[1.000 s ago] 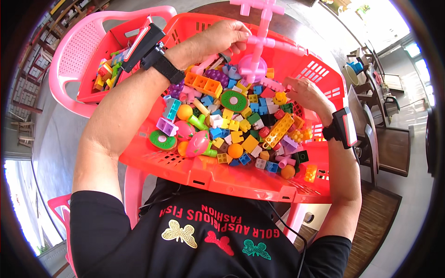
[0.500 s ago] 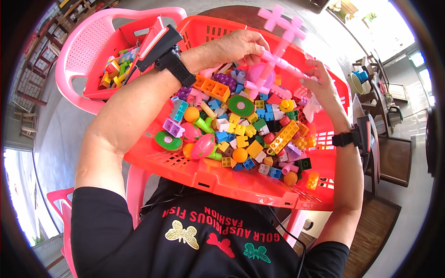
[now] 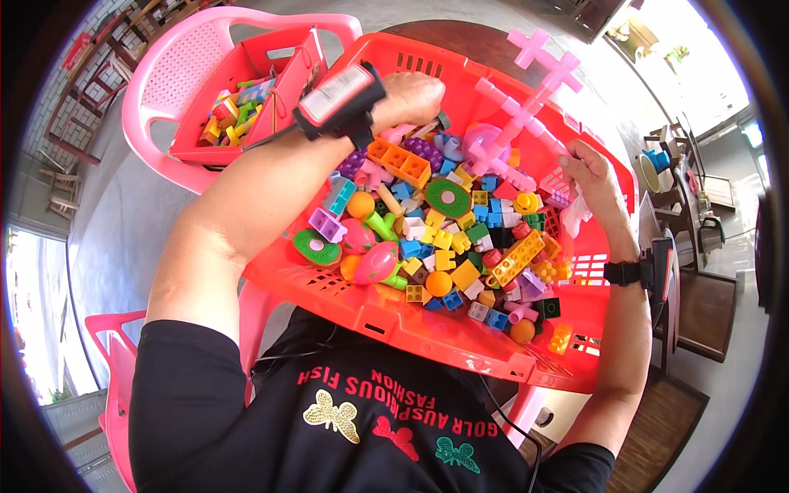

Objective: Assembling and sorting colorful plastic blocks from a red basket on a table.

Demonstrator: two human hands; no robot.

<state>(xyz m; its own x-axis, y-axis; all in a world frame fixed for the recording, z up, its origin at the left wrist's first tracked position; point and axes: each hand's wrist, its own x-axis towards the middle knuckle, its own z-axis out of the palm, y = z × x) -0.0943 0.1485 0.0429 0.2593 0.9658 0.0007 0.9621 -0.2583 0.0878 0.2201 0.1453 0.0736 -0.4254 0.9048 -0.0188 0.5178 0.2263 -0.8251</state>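
My right hand (image 3: 593, 177) is closed on one end of a pink tube-connector toy (image 3: 523, 120), a branching frame that rises over the right side of the red plastic basket (image 3: 329, 300). Below those fingers hangs a pale, crumpled piece (image 3: 579, 215) whose kind is unclear. At the far left of the basket, my left hand (image 3: 413, 97) bends downward over the toys; its fingers are hidden behind its own back and wrist. Near it lie an orange block (image 3: 399, 162) and a purple grape toy (image 3: 425, 154). A toy kiwi slice (image 3: 448, 197) rests mid-pile.
A pink plastic chair (image 3: 177, 62) at the far left bears a smaller red basket (image 3: 283, 107) holding several blocks. Behind the large basket shows a round brown table (image 3: 460, 37). Loose toys fill the basket, including an orange ball (image 3: 439, 283) and a strawberry toy (image 3: 376, 263).
My left hand has come off the pink tube-connector toy and turned down toward the basket's far left. My right hand still holds the toy. The whole view has shifted slightly.
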